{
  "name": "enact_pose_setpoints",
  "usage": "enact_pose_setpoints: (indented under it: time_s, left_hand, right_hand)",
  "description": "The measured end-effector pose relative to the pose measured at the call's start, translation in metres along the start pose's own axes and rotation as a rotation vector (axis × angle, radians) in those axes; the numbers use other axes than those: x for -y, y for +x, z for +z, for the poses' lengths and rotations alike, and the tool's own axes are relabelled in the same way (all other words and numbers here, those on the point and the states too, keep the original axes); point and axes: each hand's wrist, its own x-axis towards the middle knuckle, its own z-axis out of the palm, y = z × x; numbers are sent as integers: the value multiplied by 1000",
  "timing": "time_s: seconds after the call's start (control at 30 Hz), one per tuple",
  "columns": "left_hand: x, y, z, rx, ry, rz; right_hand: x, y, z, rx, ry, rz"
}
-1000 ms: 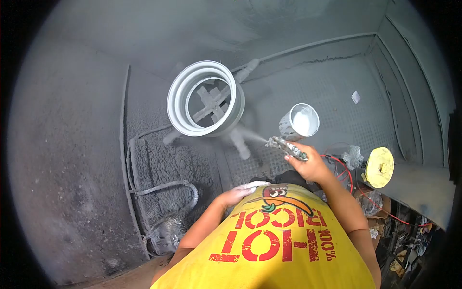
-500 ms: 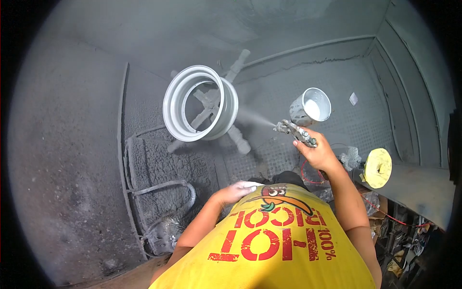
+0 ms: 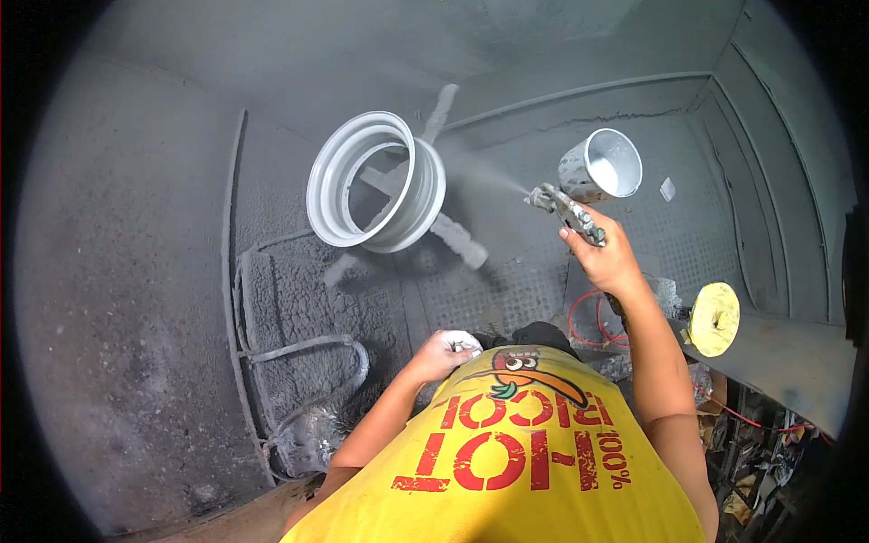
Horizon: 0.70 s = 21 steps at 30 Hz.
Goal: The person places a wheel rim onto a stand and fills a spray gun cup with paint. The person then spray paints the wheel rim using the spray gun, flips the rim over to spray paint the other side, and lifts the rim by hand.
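Right hand (image 3: 605, 258): wrapped round paint-crusted metal spray gun (image 3: 568, 212), mist (image 3: 503, 175) directed towards pale grey metal wheel rim (image 3: 424, 201) on crusted cross-shaped stand (image 3: 460, 241). Judged best: constant distance, smooth overlapping passes. Left hand (image 3: 442, 354): loosely curled, contents untellable. Trigger, rim's far side hidden.

A round, pale gray wheel rim (image 3: 424, 201) is seen left of the middle, up high, tipped so its big hole is shown. A messy metal spray gun (image 3: 572, 215) is pointed up and left, right of the middle. White paint is held in the tilted, smeared paint cup (image 3: 579, 172) just above it.
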Motion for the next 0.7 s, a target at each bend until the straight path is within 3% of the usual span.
enact_pose_setpoints:
  time_s: [0.07, 0.13, 0.23, 0.3, 0.37, 0.47, 0.53, 0.63, 0.7]
  left_hand:
    - [-1, -1, 2, -37, 6, -13]
    - [-5, -3, 2, -42, 18, -17]
    - [-3, -2, 3, -39, 24, -30]
    - [4, 0, 3, -33, 19, -39]
    - [13, 2, 2, -15, -57, -34]
    - [23, 3, 2, -30, -24, -47]
    - [30, 4, 3, -24, -40, -46]
    - [31, 7, 5, -13, -48, -43]
    - [26, 8, 6, -14, -43, -45]
  right_hand:
    - [3, 6, -1, -2, 11, 32]
    - [18, 6, -3, 46, 149, 205]
    - [2, 6, 7, 67, 135, 241]
    - [-23, -2, 25, -8, -21, -67]
    - [-10, -18, 32, 157, 86, 45]
    - [1, -42, 42, 238, 119, -19]
    - [25, -50, 38, 548, 381, 353]
    - [14, -54, 49, 597, 285, 225]
    - [8, -53, 53, 515, 255, 187]
